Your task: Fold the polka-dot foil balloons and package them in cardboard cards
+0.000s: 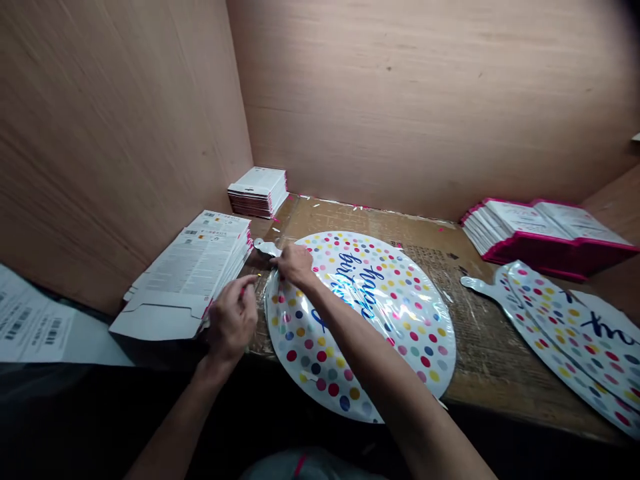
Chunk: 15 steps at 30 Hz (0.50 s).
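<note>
A round foil balloon point(415, 320) with coloured dots and blue lettering lies flat on the cardboard-covered bench, its near edge hanging over the front. My right hand point(296, 265) is closed on the balloon's upper left edge, beside its silvery neck point(266, 248). Left of the balloon, my left hand point(233, 317) is raised in front of the box stack, its fingers curled together. Something small and reddish shows at those fingertips, too small to name.
Flat printed boxes point(175, 280) lie stacked at the left, with a smaller stack point(260, 183) behind. More dotted balloons point(560, 327) lie at the right, below pink-edged cards point(545, 230). Wooden panels point(400, 100) enclose the back and sides. Barcode sheets point(45, 327) are at far left.
</note>
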Motion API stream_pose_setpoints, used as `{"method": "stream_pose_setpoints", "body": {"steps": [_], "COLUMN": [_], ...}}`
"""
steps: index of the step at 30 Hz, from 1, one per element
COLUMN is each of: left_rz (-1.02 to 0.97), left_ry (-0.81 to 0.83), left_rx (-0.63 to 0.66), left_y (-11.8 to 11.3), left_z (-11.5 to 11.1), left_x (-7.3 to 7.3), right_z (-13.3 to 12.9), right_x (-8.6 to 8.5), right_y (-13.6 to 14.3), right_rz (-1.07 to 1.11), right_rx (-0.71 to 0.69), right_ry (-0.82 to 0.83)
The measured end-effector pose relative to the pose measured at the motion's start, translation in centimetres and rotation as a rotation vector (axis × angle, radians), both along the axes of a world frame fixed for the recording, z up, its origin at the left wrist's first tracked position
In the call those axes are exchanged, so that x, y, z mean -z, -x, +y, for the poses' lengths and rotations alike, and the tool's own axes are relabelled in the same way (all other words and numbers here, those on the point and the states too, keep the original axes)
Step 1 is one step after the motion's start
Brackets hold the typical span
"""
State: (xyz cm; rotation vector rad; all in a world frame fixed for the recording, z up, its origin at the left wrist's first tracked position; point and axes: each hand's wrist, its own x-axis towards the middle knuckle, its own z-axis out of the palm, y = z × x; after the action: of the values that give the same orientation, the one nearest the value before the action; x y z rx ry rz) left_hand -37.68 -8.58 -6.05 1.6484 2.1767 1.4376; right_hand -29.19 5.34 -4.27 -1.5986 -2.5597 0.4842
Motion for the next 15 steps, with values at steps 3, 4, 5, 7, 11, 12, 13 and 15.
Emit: {"method": "stream_pose_setpoints", "body": {"steps": [3, 4, 5, 7, 11, 12, 13, 15], "left_rz": [-0.092, -0.093, -0.080, -0.007, 0.187, 0.211, 0.223, 0.226], "left_ry": [0.248, 0.311, 0.351, 0.356, 0.448, 0.523, 0.595, 0.685], "left_rx": [0.087, 0.075, 0.043, -0.052, -0.137, -0.116, -0.088, -0.072], "left_y": [-0.3, -0.1, 0.0, 0.5, 1.3, 1.5, 1.7, 1.9], "left_z": [4.6, 5.8, 6.6, 7.0, 4.8, 4.2, 3.6, 2.8], "left_x": [0.0, -0.1, -0.2, -0.4, 0.0, 0.2, 0.5, 1.0], "right_z": [-0.1, -0.2, -0.4, -0.9, -1.3, -1.3, -1.2, -1.1], "right_x": [0.9, 1.0, 1.1, 0.9, 0.1, -0.1, -0.2, -0.2], "right_y": [-2.0, -2.2, -2.3, -2.4, -3.8, -4.2, -4.4, -4.2], "right_rz": [0.068, 0.080, 0.086, 0.088, 0.090, 0.094, 0.088, 0.046], "right_rx": [0.035, 0.049, 0.067, 0.095, -0.057, -0.153, -0.233, -0.278], "right_ry": [0.043, 0.052, 0.050, 0.035, 0.158, 0.239, 0.294, 0.276]}}
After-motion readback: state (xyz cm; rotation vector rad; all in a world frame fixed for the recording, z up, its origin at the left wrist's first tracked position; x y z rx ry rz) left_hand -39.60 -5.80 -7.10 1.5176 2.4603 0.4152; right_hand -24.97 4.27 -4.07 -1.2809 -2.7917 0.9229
